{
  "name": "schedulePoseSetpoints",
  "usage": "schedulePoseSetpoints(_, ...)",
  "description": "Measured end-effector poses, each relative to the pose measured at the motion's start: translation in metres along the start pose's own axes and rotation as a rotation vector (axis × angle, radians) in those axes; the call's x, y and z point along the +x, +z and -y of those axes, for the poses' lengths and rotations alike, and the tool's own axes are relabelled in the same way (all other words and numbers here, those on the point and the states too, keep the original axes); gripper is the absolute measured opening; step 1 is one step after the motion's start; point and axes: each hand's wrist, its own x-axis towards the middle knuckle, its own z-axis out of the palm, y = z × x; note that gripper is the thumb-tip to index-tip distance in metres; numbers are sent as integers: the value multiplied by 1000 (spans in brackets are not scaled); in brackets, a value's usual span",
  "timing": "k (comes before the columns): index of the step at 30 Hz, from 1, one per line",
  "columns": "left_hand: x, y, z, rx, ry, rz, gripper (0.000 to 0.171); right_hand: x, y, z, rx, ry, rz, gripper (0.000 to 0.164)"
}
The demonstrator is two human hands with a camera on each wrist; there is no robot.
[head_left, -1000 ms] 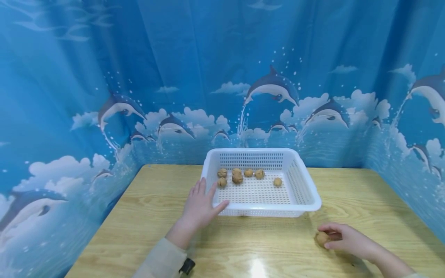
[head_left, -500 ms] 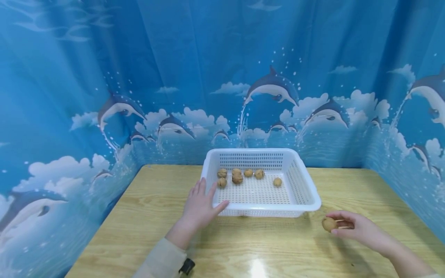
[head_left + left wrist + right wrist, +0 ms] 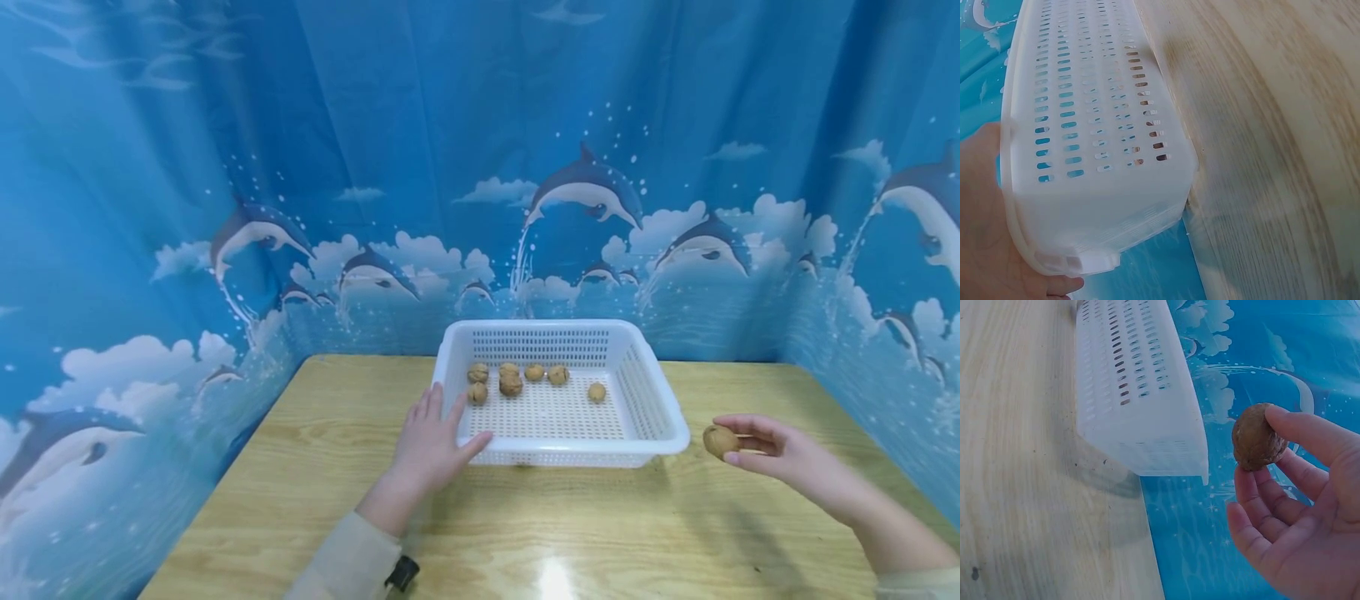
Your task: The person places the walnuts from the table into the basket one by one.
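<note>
A walnut (image 3: 721, 442) is pinched between the thumb and fingers of my right hand (image 3: 798, 462), raised off the table just beyond the basket's right front corner. The right wrist view shows the same walnut (image 3: 1255, 437) at the fingertips of the right hand (image 3: 1310, 512). My left hand (image 3: 433, 440) rests with spread fingers on the left front corner of a white perforated plastic basket (image 3: 577, 447). In the left wrist view, the left hand (image 3: 982, 231) lies along the basket's rim. Several walnuts (image 3: 511, 384) lie inside the basket, mostly toward its left and back.
The basket stands on a wood-grain table (image 3: 360, 400) near its back edge. Behind and beside the table hangs a blue curtain (image 3: 450, 125) printed with dolphins and clouds. A small dark speck (image 3: 757, 570) lies on the table at the front right.
My right hand has lifted the walnut from the table at the front right and carried it up and away from me, slightly rightward. The left hand has stayed on the basket.
</note>
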Motion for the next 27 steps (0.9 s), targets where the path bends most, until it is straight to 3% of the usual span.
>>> schedulePoseSetpoints(9, 1, -1, 0, -5, 1, 11, 81, 16, 1, 20, -16, 53, -33, 57)
schedulePoseSetpoints(27, 0, -1, 1, 14, -1, 7, 80, 54, 14, 48, 16, 5, 15, 61)
